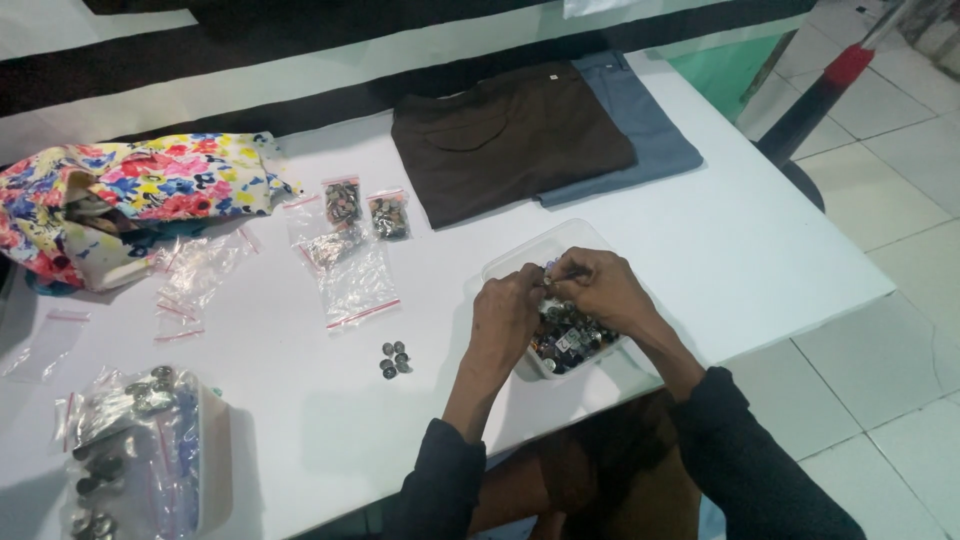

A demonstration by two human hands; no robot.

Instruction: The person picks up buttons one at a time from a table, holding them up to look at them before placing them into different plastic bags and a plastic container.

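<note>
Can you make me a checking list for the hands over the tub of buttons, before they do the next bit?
1. Both hands meet above the tub: ok. The left hand and right hand are fingertip to fingertip over the clear plastic tub.
2. A button is pinched between them: cannot tell, it is too small and hidden by fingers.
3. Tub sits fully on the white table: ok, though close to the near edge.
4. Loose metal buttons lie away from the edge: ok.
5. Empty zip bags within reach: ok, just left of the tub.
6. Folded brown trousers out of the way: ok.
</note>
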